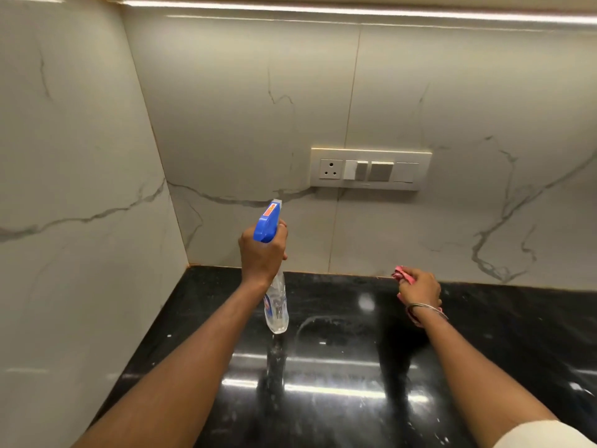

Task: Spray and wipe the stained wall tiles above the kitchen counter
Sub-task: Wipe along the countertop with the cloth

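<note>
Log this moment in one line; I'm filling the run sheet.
left hand: aims bottle at tiles | right hand: grips cloth

Glossy marble-look wall tiles with grey veins stand behind a polished black stone counter mirroring the lights. The spray bottle is clear plastic with a shiny blue plastic trigger head. Soft pink cloth, thin metal bangle.

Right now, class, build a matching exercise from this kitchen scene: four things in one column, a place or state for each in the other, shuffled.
1. spray bottle
2. cloth
3. switch plate
4. counter

a. black and glossy
b. bunched in the right hand
c. fixed on the wall tiles
d. held in the left hand, nozzle toward the wall

Pairs: 1-d, 2-b, 3-c, 4-a
</note>
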